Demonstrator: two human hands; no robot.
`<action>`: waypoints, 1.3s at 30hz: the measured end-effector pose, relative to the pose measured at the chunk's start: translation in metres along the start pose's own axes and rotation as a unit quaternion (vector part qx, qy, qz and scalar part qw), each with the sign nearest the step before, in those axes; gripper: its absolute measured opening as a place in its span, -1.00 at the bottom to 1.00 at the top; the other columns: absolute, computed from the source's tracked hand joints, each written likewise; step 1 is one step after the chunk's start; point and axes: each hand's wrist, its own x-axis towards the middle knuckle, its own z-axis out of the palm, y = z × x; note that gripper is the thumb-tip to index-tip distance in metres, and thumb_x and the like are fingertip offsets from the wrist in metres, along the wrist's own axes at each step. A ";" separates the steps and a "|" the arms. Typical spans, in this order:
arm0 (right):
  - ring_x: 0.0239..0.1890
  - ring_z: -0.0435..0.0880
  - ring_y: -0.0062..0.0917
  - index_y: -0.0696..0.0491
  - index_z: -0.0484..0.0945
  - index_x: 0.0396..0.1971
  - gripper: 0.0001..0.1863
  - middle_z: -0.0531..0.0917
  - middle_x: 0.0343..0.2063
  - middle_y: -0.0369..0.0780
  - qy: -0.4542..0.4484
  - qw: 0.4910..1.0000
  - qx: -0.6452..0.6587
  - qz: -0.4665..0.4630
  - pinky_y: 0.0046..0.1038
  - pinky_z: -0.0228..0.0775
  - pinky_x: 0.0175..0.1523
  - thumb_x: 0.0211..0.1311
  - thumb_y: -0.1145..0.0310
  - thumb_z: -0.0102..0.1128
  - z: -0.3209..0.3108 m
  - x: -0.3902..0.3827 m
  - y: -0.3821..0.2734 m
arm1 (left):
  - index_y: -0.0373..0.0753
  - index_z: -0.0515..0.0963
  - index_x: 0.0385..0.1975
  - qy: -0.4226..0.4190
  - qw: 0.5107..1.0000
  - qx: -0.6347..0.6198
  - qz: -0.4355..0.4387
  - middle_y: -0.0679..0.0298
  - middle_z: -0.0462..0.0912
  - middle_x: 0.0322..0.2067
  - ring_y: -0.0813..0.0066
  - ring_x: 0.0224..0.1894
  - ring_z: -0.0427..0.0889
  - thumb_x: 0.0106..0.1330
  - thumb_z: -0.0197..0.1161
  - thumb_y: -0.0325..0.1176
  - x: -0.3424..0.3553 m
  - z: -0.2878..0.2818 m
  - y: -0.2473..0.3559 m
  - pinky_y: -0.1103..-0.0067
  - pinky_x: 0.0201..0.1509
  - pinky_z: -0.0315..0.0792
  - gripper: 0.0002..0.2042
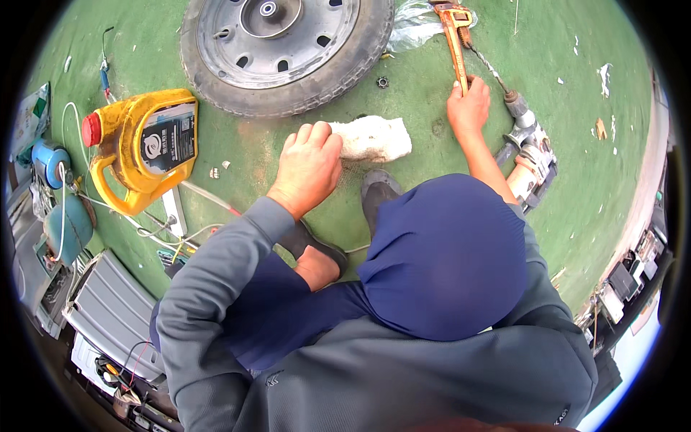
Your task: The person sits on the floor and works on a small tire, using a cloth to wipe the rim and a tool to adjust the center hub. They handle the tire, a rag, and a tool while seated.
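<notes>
My right hand (469, 109) is closed around the lower end of the handle of an orange pipe wrench (455, 43), whose jaws point away from me. My left hand (309, 164) has its fingers curled against the end of a folded white cloth (374, 139), smudged with dirt, on the green floor. Just beyond the cloth lies a wheel (288, 54) with a black tyre and a grey rim, a bearing at its hub. Between wheel and wrench sits a small dark toothed knob or nut (383, 83). Near my right forearm rests a power drill (529, 144) with a long bit.
A yellow jug (147, 147) with a red cap stands at left, beside cables and a white power strip (174, 211). Clear plastic film (416, 27) lies by the wheel. A grey ribbed case (115, 309) and a blue tank (68, 230) are further left. Scraps dot the floor.
</notes>
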 end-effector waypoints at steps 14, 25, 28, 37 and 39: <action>0.09 0.56 -0.03 0.07 0.53 0.06 -0.61 0.60 -0.02 -0.03 0.020 0.998 0.027 -0.043 -0.03 0.43 0.18 0.33 0.22 0.33 0.006 0.000 0.005 | -0.21 0.46 0.26 0.080 0.940 -0.137 -0.303 -0.08 0.39 0.19 -0.17 0.18 0.43 0.21 0.49 -0.24 0.040 0.105 0.052 0.11 0.21 0.48 -0.40; 0.06 0.58 -0.04 0.05 0.56 0.02 -0.64 0.60 -0.04 -0.04 0.032 0.999 0.024 -0.036 -0.04 0.44 0.16 0.32 0.22 0.34 0.004 -0.003 0.002 | -0.22 0.54 0.16 0.162 0.923 -0.049 -0.345 -0.02 0.47 0.10 -0.10 0.15 0.42 0.16 0.52 -0.18 0.045 0.117 0.061 0.17 0.19 0.42 -0.43; 0.07 0.57 -0.05 0.05 0.55 0.03 -0.63 0.60 -0.03 -0.05 0.043 0.998 0.025 -0.038 -0.04 0.44 0.16 0.32 0.22 0.34 0.004 -0.005 -0.002 | -0.23 0.57 0.05 0.157 0.933 -0.036 -0.321 0.01 0.53 -0.01 -0.07 0.07 0.47 0.13 0.51 -0.16 0.049 0.126 0.053 0.16 0.15 0.44 -0.49; 0.07 0.56 -0.05 0.03 0.55 0.05 -0.64 0.59 -0.04 -0.06 0.048 0.998 0.019 -0.034 -0.05 0.43 0.16 0.33 0.23 0.34 0.006 -0.004 0.001 | -0.25 0.47 -0.12 0.028 0.964 -0.031 -0.262 -0.02 0.51 -0.10 -0.11 -0.07 0.63 0.10 0.41 -0.24 0.065 0.100 0.028 0.08 -0.07 0.56 -0.60; 0.06 0.56 -0.05 0.03 0.55 0.04 -0.65 0.59 -0.05 -0.06 0.053 0.998 0.018 -0.039 -0.05 0.43 0.15 0.34 0.24 0.33 0.007 -0.006 0.000 | -0.23 0.46 -0.11 0.035 0.966 -0.090 -0.241 -0.04 0.49 -0.10 -0.16 -0.08 0.62 0.10 0.40 -0.29 0.054 0.092 0.022 0.06 -0.06 0.56 -0.61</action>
